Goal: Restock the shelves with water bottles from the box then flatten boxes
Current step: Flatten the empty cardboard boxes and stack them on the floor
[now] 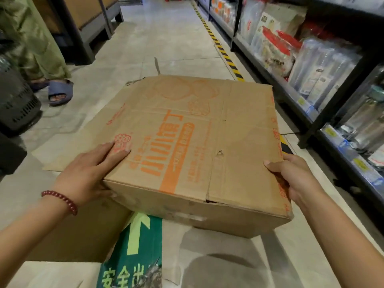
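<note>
Head view. A closed cardboard box (193,146) with orange print fills the centre of the frame, on the tiled floor (166,38). Left hand (89,175) lies on the box's near left corner: fingers straight across the top face, thumb curled against the front face. A red bead bracelet (62,200) sits on that wrist. Right hand (295,179) grips the box's near right edge, thumb on top, fingers wrapped down the side. Flattened cardboard (68,146) lies under and left of the box. At lower centre, a green floor sign (135,246) with an arrow. Shelves (311,113) run down the right side, holding clear packaged goods, possibly bottles; blur hides detail. Upper left: another person's sandalled foot (60,92), beside a dark basket (16,102).
</note>
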